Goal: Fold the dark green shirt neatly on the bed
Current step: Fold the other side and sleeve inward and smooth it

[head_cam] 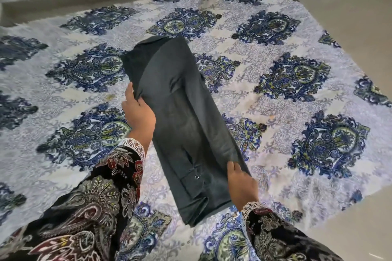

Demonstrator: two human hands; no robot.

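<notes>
Two hands grip the dark green shirt (pixel 182 125) on the patterned bed sheet (pixel 297 53). Her left hand (pixel 139 112) pinches its left edge, wrist bent. Her right hand (pixel 241 184) grasps the near right corner. This long narrow strip runs from near right to far left, collar far.

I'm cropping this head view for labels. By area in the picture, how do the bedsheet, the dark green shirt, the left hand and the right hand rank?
1. bedsheet
2. dark green shirt
3. left hand and right hand: they look alike, each gripping a shirt edge, so unranked.
</notes>
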